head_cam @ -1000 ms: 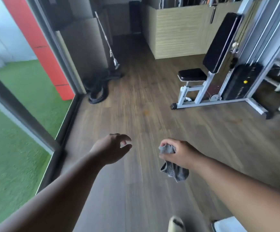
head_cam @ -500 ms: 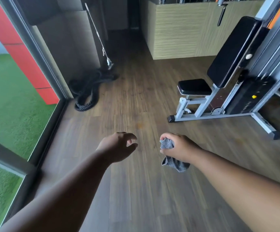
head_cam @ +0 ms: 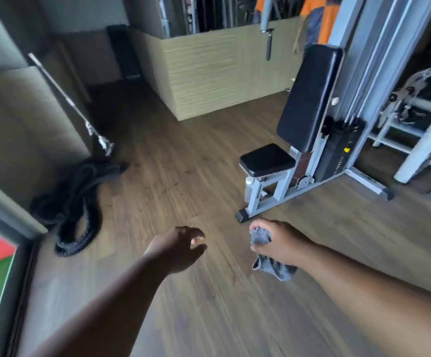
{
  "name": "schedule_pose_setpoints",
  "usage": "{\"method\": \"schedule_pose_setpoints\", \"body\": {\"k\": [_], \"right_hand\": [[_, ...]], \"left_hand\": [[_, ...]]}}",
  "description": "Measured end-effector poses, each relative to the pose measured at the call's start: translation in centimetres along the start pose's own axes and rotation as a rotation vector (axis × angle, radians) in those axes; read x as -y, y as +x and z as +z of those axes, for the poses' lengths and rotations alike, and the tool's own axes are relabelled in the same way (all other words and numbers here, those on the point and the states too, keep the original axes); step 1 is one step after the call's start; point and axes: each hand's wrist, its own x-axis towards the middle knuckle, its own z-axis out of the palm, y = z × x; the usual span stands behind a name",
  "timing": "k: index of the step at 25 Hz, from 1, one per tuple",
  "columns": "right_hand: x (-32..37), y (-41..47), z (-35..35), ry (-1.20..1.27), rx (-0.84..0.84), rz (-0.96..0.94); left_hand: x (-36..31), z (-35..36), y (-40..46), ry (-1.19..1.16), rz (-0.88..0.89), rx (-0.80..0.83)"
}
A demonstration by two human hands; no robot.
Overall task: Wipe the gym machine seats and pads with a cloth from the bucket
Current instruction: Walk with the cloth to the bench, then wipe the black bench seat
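Now the right hand (head_cam: 282, 244) squeezes a gray cloth (head_cam: 271, 266), and one end hangs down below the fist. Just left of it, the left hand (head_cam: 177, 249) holds nothing, its fingers loosely bent. Far ahead on the right, the black seat (head_cam: 267, 158) and tall back pad (head_cam: 309, 99) wait on the wooden floor (head_cam: 183, 176). A black rope (head_cam: 75, 202) lies far left.
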Motion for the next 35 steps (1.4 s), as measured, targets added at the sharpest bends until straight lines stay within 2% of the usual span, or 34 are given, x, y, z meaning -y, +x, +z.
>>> {"method": "schedule_pose_setpoints", "body": {"k": [8,16,22,29,32,35], "right_hand": [[-2.8,12.0,-4.2,0.062,-0.017,0.088],[-11.6,28.3,-13.2,0.056,0.057,0.122],[-15.9,36.3,-18.9,0.09,0.036,0.148],[-21.1,43.8,-20.9,0.138,-0.007,0.326],[-22.6,47.9,-21.3,0.161,-0.04,0.436],[-23.4,52.0,-20.7,0.187,-0.046,0.539]], "left_hand": [[-0.1,-3.6,16.9,0.029,0.134,0.035],[-5.0,-4.2,36.2,-0.034,0.067,0.042],[-8.7,-3.6,47.1,-0.027,0.092,0.142],[-10.9,-3.4,61.9,0.019,0.224,0.253],[-10.2,-2.4,69.1,0.015,0.285,0.324],[-8.2,-0.4,75.6,0.031,0.272,0.419]]}}
